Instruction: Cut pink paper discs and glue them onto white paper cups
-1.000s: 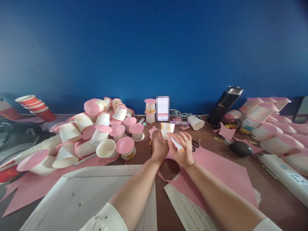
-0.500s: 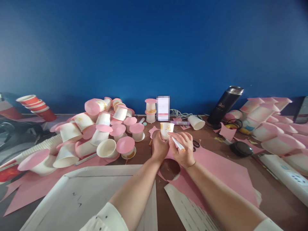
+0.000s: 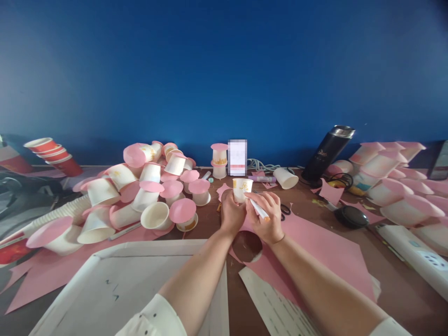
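My left hand [image 3: 231, 215] grips a small white paper cup [image 3: 242, 188] with a yellow print, held upright over the table's middle. My right hand [image 3: 266, 215] holds a white glue stick with an orange end [image 3: 259, 209], its tip against the cup's lower side. Both hands are close together, just above a pink paper sheet [image 3: 315, 252] that has a round hole cut in it [image 3: 247, 246].
A heap of white cups with pink paper lids [image 3: 147, 191] lies at the left, another heap [image 3: 395, 186] at the right. Red cups [image 3: 52, 154], a black flask [image 3: 327, 151], scissors [image 3: 284, 210], a power strip [image 3: 416, 256] and a white board [image 3: 126, 289] surround the hands.
Almost nothing differs; my right hand and the glue stick have shifted very slightly against the cup.
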The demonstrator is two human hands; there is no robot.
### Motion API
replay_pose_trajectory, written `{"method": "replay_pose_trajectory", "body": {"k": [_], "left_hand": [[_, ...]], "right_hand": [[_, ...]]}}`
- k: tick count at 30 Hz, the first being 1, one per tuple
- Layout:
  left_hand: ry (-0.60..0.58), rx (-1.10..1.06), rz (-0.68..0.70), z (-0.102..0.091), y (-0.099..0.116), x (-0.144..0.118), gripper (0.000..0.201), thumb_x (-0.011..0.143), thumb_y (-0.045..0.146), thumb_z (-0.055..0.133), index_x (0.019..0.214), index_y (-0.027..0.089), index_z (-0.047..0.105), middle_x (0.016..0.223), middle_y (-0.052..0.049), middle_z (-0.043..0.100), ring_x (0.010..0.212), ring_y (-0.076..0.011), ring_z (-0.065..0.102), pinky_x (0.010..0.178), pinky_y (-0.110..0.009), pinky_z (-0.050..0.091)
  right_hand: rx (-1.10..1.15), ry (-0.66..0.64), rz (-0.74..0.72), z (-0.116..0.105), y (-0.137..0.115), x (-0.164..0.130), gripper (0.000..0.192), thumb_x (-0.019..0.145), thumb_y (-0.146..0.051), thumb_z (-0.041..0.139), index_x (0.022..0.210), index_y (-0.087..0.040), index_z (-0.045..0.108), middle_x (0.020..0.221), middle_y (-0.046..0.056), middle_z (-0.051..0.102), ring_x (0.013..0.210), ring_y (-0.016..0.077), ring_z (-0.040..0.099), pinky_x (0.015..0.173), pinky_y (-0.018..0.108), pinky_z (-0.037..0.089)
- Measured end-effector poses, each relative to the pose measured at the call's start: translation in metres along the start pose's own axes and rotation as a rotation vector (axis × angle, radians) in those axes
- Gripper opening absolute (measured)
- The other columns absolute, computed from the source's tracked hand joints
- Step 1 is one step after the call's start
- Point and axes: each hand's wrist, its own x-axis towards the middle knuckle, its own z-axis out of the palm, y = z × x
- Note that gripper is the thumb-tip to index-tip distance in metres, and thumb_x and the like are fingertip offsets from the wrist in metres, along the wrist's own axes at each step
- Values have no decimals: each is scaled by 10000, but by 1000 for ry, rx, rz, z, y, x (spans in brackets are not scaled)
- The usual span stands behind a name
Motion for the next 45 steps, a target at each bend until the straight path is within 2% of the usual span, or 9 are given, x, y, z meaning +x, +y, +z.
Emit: {"method": "replay_pose_trajectory", "body": {"k": [5,19,26,32,39,42,45], "left_hand": [[4,-14,-46,-1,3,0,142,694,222,667,799,169,586,863,-62,623,792,-188,586,699,-301,460],[3,29,29,1,-3,-1,68,768,235,597,808,188,569,933,-91,622,925,-228,581,814,-358,468],[18,-13,-55,-3,3,0,103,694,198,638,775,182,577,865,-51,619,808,-191,593,706,-305,461],[10,-19,-45,-2,1,-1,128,698,230,655,797,173,597,861,-55,619,788,-187,589,690,-298,456],[29,33,12,0,-2,-1,101,736,230,621,824,186,598,930,-78,629,924,-218,591,793,-333,470],[30,-25,-65,-2,1,0,115,697,219,657,780,175,591,848,-60,638,792,-195,602,689,-297,466],[14,-178,-186,-3,6,2,200,697,300,703,792,155,605,773,-47,644,688,-170,593,603,-265,441]], "right_hand": [[0,-4,-25,0,0,0,180,885,-173,595,1044,-243,640,909,15,740,827,181,651,920,379,392],[-5,-34,-35,2,-2,-1,194,887,-163,577,1055,-241,635,928,14,749,855,183,660,946,389,377],[1,-32,-25,-1,-2,-1,194,884,-177,586,1057,-248,641,898,9,741,836,178,656,947,387,377],[-7,-30,-25,1,0,-2,192,886,-177,587,1059,-241,638,920,17,741,851,184,657,944,393,383],[-5,-29,-46,0,-2,-1,209,883,-156,578,1066,-243,633,926,11,748,852,180,663,949,390,385],[19,-14,-65,-1,-3,0,229,875,-149,587,1075,-251,633,908,2,749,835,178,662,952,395,391],[70,-22,-88,-1,-5,0,244,868,-142,596,1079,-259,639,922,7,747,829,174,659,941,390,412]]}}
